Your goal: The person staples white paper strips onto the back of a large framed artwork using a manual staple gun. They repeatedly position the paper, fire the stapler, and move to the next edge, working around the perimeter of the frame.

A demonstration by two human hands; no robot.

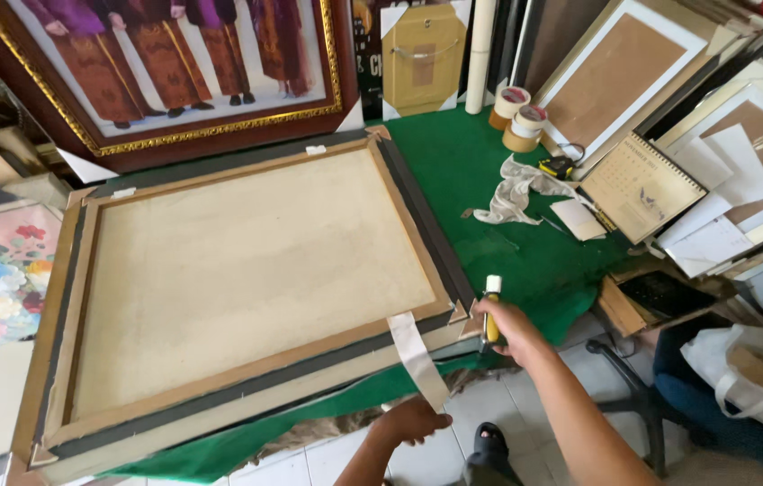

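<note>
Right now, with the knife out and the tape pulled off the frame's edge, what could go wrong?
The right hand holds a yellow knife at the frame corner; a slip might nick the left hand pulling the tape strip just below. The frame overhangs the green table and could tip.

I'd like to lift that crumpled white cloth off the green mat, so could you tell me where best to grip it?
Pinch the crumpled cloth from above at its bunched middle: it lies limp and flat on the green mat, and its thin trailing ends would slip.

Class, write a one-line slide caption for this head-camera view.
Right hand grips a yellow-handled tool at the corner of a face-down frame; left hand holds a tape strip.
</note>
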